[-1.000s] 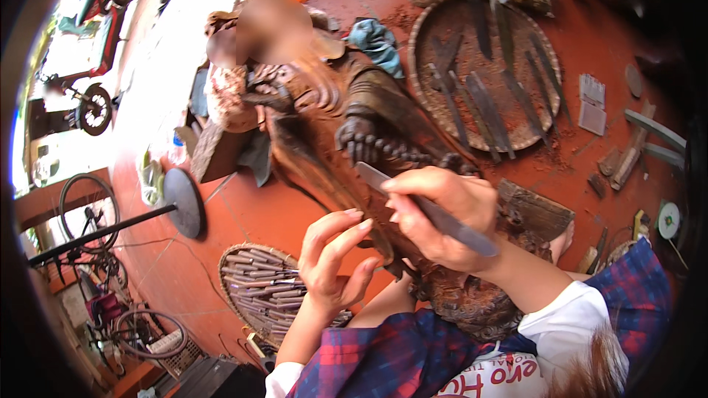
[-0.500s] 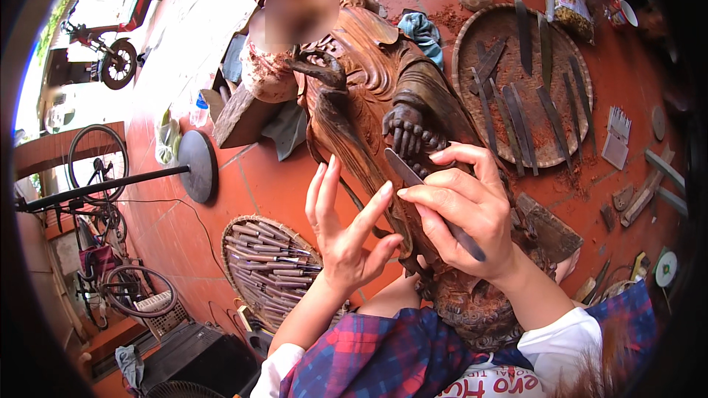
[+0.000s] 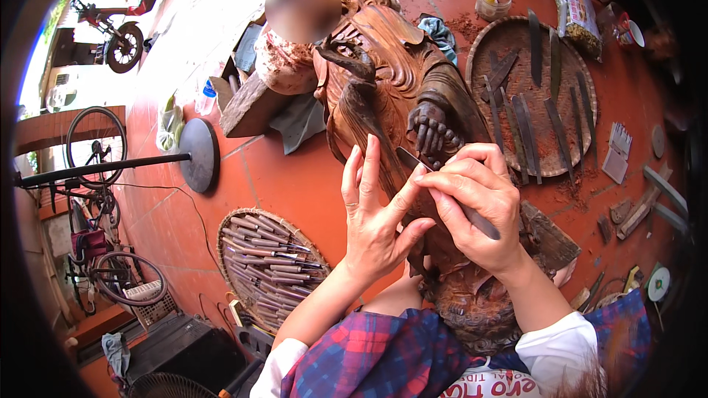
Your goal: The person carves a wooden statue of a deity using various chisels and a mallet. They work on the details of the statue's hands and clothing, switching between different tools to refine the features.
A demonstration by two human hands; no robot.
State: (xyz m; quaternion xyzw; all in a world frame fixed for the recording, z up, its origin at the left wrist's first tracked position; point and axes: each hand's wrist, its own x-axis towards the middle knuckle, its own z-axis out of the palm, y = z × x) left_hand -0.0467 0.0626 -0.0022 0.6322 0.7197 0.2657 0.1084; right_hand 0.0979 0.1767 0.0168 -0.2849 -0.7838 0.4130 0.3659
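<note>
While the flat metal blade (image 3: 483,223) sits by the carved robe (image 3: 352,114): a low angle and light pressure, following the folds, would likely serve best; a grip near the tip should give finer control, and the left fingertip could steady the metal so that it does not skid into the carved hand (image 3: 428,124) close by.
Right hand (image 3: 472,203): fingers and thumb closed firmly round the flat metal blade, its rear end jutting out below them.
Left hand (image 3: 380,221): fingers spread wide, palm free of any load; the index fingertip reaches the right fingertips beside the metal; whether it presses, I cannot tell.
Blade tip: just below the carved hand; contact with the wood is too small to make out.
Carved wooden statue (image 3: 391,81): lying face up before the person, base toward the lap, upper end near a wooden block (image 3: 251,107) on the red tiled floor (image 3: 276,184).
Wood: reddish brown across the chest, darker along sleeve and hand; flowing grooves, a soft sheen, a knobbly base.
Round woven tray (image 3: 509,38): right of the statue; flat blades and reddish dust inside.
Oval woven basket (image 3: 301,230): left of the forearms; packed with handled carving tools (image 3: 269,269).
</note>
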